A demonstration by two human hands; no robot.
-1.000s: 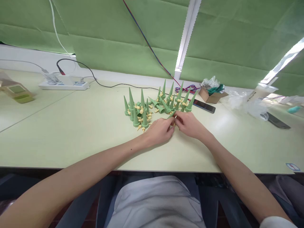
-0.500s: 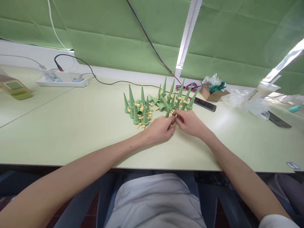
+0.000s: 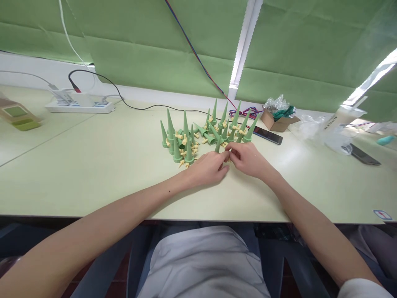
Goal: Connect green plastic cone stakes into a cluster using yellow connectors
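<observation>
My left hand [image 3: 210, 167] is closed near the middle of the table, its fingers around the hidden lower end of a green pointed cone [image 3: 218, 145] whose tip sticks up behind them. Against its fingertips press those of my right hand [image 3: 249, 160], pinched together. A sliver of something cream shows under the fingers, too small to make out. Just beyond both hands several green cones [image 3: 189, 151] stand upright, and others, such as a hollow cone [image 3: 211, 140], lie on their sides. Small cream plastic pieces [image 3: 181, 164] are scattered among them.
Behind the cones a phone [image 3: 268, 135] lies beside a small cardboard box [image 3: 277, 123] with plastic wrap. A power strip [image 3: 80, 108] sits at the back left, a black cable [image 3: 149, 107] running from it. At the right are a white bottle [image 3: 339, 120] and another dark phone [image 3: 364, 155].
The tip of the cone at my left hand shows slightly higher. Both hands stay together in almost the same place, and the view has shifted a little.
</observation>
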